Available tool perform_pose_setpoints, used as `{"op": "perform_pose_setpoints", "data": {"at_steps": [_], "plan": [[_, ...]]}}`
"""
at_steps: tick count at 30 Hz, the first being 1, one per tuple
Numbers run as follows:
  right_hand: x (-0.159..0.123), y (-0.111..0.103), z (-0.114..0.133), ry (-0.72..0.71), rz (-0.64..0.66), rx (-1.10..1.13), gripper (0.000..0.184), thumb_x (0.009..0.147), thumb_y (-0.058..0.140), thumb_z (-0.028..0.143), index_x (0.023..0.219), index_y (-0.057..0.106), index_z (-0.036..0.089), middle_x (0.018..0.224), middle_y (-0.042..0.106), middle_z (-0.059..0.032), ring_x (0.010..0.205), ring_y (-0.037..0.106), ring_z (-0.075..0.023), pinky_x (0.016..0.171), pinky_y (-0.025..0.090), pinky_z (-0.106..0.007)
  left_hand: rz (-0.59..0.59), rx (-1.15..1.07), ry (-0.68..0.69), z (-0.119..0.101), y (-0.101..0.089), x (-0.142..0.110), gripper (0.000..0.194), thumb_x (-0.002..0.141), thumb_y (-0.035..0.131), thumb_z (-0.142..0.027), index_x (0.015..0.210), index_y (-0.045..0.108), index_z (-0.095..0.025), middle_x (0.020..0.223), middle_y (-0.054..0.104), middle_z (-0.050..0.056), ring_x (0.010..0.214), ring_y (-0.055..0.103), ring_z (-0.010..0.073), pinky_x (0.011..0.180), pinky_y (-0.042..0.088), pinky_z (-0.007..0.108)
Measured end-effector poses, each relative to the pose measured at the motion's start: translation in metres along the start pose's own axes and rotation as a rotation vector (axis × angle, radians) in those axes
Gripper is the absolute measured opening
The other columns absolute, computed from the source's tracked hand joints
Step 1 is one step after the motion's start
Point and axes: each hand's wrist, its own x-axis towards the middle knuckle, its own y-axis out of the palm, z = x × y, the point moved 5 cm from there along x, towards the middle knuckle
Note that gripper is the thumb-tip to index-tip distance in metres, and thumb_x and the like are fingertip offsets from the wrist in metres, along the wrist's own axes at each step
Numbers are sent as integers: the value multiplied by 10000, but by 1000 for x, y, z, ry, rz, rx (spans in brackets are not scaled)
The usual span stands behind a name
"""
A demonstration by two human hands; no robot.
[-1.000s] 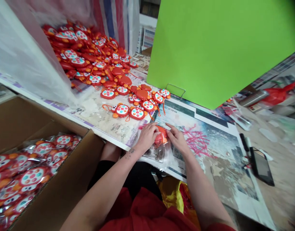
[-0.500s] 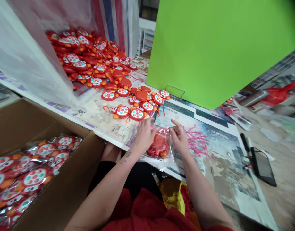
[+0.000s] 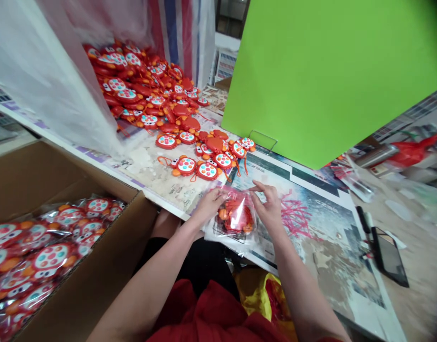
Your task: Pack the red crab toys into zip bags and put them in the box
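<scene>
A clear plastic bag (image 3: 252, 227) with a red crab-shaped toy (image 3: 236, 216) inside lies at the table's near edge. The toy shows its plain red side, with light glaring off the film. My left hand (image 3: 210, 205) pinches the bag's upper left edge, its fingers closed on the film. At the upper right edge, my right hand (image 3: 269, 203) has thumb and forefinger closed on the plastic. Just beyond my hands sit several loose crab toys (image 3: 207, 170) with white faces, coloured dots and orange cords.
A heap of the same toys (image 3: 150, 95) spills from a whitish sack (image 3: 54, 61) at the back left. Bagged toys fill part of a cardboard box (image 3: 111, 247) at left. A green board (image 3: 311, 71) stands behind; pink ties (image 3: 295, 216) and a phone-like device (image 3: 389, 256) lie at right.
My left hand has moved from over the bag to its upper left edge, uncovering more of the toy. My right hand stays at the upper right edge. The camera view has shifted slightly.
</scene>
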Motion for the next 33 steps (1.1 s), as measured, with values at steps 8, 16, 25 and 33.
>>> {"op": "perform_pose_setpoints", "data": {"at_steps": [8,16,25,33], "plan": [[20,57,42,-230,373,-268,516,909,570,215,1422,523,220,1077,743,-86,1065,555,-310,936,435,-467,10,168,160,-7,-5,-3,298,927,507,-227,1174,672,-208,1174,724,66,1087,668,212,954,527,355],[21,71,56,-462,457,-529,488,963,448,173,1448,491,206,981,732,-109,1091,539,-314,943,405,-454,-16,306,155,-19,-4,-7,266,942,464,-216,1105,668,-163,1106,735,97,1033,681,237,950,520,389],[32,75,47,-335,453,-413,457,890,487,116,1324,580,226,908,728,-79,1011,563,-308,940,392,-456,-12,381,170,-16,-1,-10,259,937,461,-196,1084,672,-163,1064,744,93,1013,686,241,927,525,378],[46,57,-5,-5,249,-184,193,775,556,211,960,609,208,906,711,-68,904,607,-265,886,405,-435,47,290,177,-17,1,-10,292,949,474,-215,1154,681,-198,1193,727,51,1106,665,205,1020,487,343]]}}
